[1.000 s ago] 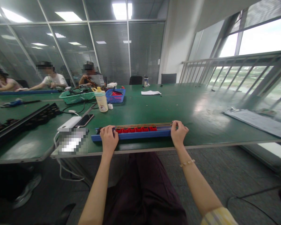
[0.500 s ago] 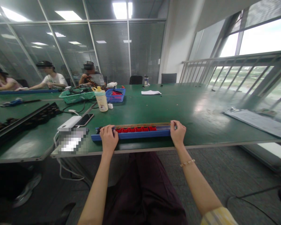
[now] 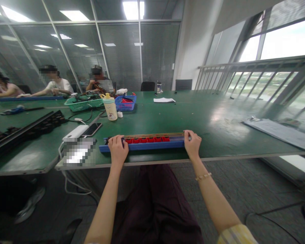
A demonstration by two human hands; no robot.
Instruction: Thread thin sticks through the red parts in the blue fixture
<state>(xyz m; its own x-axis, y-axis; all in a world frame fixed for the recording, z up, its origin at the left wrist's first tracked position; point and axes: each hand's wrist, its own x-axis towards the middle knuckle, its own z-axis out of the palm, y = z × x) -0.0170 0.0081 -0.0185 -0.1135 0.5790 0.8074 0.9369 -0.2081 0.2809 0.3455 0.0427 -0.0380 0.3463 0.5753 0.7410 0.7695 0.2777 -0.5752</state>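
A long blue tray (image 3: pixel 152 145) lies along the near edge of the green table (image 3: pixel 193 118). It holds a row of red parts (image 3: pixel 147 139) and thin brown rods (image 3: pixel 155 135) along its far side. My left hand (image 3: pixel 117 150) is closed over the tray's left end, fingers curled onto a dark piece there. My right hand (image 3: pixel 192 143) grips the tray's right end, fingers wrapped over the rods' tips.
A power bank (image 3: pixel 75 133), a phone (image 3: pixel 92 129) and a blurred item lie left of the tray. A bottle (image 3: pixel 110 107), a green basket (image 3: pixel 83 104) and a blue basket (image 3: pixel 125 103) stand farther back. Three people sit at the far left. Grey sheets (image 3: pixel 279 130) lie right.
My right hand has slid a little leftward along the tray's right end. The left hand and the tray have stayed in place.
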